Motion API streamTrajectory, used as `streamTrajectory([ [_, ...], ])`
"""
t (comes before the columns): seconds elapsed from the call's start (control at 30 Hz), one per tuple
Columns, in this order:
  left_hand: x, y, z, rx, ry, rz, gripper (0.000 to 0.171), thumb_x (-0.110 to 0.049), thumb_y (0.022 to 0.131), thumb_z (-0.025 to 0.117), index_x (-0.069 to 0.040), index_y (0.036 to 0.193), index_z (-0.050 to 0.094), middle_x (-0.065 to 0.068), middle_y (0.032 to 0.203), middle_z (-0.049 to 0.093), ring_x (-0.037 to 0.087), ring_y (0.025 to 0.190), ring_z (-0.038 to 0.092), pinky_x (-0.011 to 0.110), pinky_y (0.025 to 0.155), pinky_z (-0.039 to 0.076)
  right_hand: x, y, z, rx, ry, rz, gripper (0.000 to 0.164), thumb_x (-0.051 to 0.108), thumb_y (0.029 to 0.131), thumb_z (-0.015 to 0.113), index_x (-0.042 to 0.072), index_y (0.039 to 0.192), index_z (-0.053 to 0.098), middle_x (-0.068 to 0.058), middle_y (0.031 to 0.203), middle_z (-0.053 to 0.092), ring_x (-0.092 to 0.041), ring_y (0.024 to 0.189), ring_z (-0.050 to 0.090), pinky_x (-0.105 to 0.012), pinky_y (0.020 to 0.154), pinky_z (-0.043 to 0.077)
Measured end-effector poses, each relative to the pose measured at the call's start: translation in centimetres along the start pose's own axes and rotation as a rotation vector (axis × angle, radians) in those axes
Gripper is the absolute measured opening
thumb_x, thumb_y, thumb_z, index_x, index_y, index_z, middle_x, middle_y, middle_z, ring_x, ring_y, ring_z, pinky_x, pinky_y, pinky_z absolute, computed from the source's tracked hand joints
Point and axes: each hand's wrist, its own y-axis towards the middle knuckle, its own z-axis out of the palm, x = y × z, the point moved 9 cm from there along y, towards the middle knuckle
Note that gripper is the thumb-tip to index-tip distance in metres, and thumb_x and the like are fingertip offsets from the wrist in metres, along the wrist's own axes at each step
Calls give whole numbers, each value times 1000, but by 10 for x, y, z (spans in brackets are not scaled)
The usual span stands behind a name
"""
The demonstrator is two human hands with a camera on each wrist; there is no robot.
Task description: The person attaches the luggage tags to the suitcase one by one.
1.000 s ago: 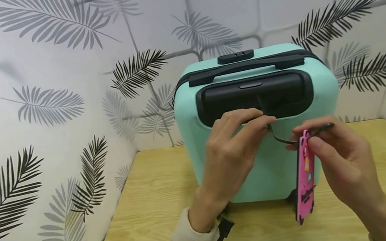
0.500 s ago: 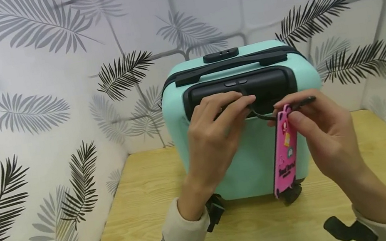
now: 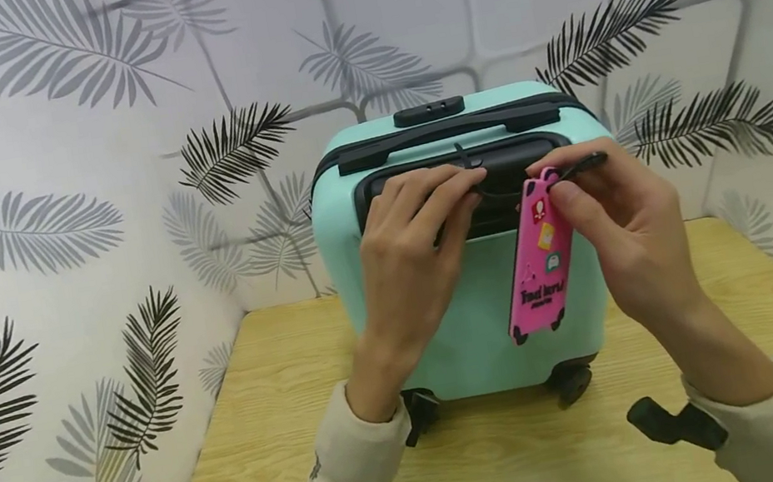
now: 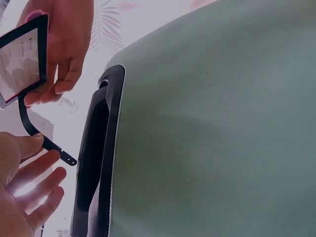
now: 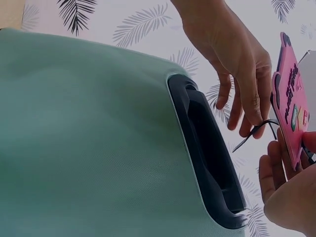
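A pink luggage tag (image 3: 534, 272) with raised stickers and dark lettering hangs in front of a mint-green suitcase (image 3: 480, 352). My right hand (image 3: 639, 235) pinches the tag by its top end, where the strap passes through. Thumb and index finger of my left hand (image 3: 407, 250) pinch the black strap (image 4: 25, 118); its free end, with small holes, sticks out past the fingertips. In the left wrist view, the tag's other side shows a lined white card. Both hands are before the suitcase's black recessed panel (image 3: 521, 156), below the black top carry handle (image 3: 445, 133).
The suitcase stands upright on wheels on a wood-grain table (image 3: 272, 428). A black combination lock (image 3: 428, 111) sits on its top. Behind rises a wall (image 3: 136, 146) with a leaf pattern. A black piece (image 3: 677, 427) is at the right sleeve.
Both hands have risen in the head view, bringing tag and strap up toward the carry handle. The tag has turned to show more of its pink face. The view has shifted slightly.
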Motion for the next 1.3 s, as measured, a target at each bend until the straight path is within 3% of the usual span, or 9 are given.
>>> streamTrajectory([
  [0.27,5,3,1,-1,4,-11,18,-14,103,67,-6,113,79,7,110,75,23,107,64,31,100,49,1,13,1,-10,-71,-51,29,3,103,60,-12,128,59,-18,121,67,-22,102,66,-19,80,57],
  [0.47,9,5,3,10,20,-23,18,-16,104,66,-7,111,80,5,107,76,23,105,64,32,100,49,0,21,2,-16,-133,-84,28,4,104,60,-8,129,61,-13,113,69,-22,90,63,-19,71,55],
  [0.7,13,7,6,6,33,-45,18,-17,104,66,-8,109,81,4,104,77,23,108,63,35,98,48,1,28,3,-17,-127,-100,28,3,102,62,-7,128,63,-19,116,68,-23,90,63,-20,71,55],
  [0.9,17,10,6,-10,64,-71,18,-18,104,66,-10,107,81,2,101,77,22,109,63,40,91,45,3,38,5,-10,-106,-111,28,5,103,64,-8,127,63,-16,111,70,-24,90,64,-21,70,55],
  [1.3,28,14,12,20,89,-148,19,-20,105,64,-11,109,80,2,101,74,21,112,61,39,96,44,-4,48,9,-34,-71,-57,24,4,101,65,-5,123,66,-13,111,70,-24,93,67,-22,75,57],
])
